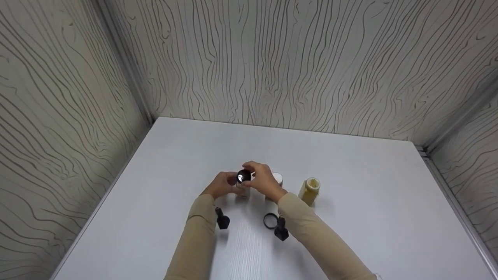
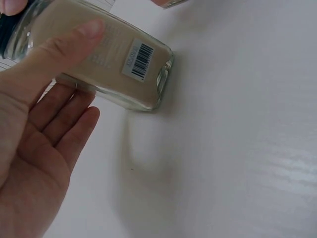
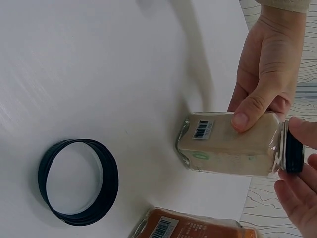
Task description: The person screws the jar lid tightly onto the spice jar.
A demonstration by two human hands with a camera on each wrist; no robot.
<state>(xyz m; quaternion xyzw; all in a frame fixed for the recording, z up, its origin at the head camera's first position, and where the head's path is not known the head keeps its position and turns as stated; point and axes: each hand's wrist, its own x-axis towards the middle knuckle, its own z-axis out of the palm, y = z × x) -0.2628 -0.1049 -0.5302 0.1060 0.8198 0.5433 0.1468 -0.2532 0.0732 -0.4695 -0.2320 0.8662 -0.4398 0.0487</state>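
Beige jar [image 3: 233,148] upright between hands; left hand [image 1: 221,185] clamped round its body, right hand [image 1: 266,182] pinching its cap [image 3: 294,152]. Orange jar [image 3: 198,226] just right of beige jar, yellow jar [image 1: 310,192] farther right; ring [image 3: 110,183] on tabletop [image 1: 369,233], right of beige jar.

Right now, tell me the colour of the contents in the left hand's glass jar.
The contents are pale beige; the right wrist view shows them best.

The left hand [image 1: 223,184] holds a pale jar [image 1: 242,190]; the right hand [image 1: 263,180] pinches its black lid [image 1: 244,176]. A black ring [image 1: 265,224] lies on the white table [image 1: 369,229], and a yellow jar [image 1: 310,191] stands to the right.
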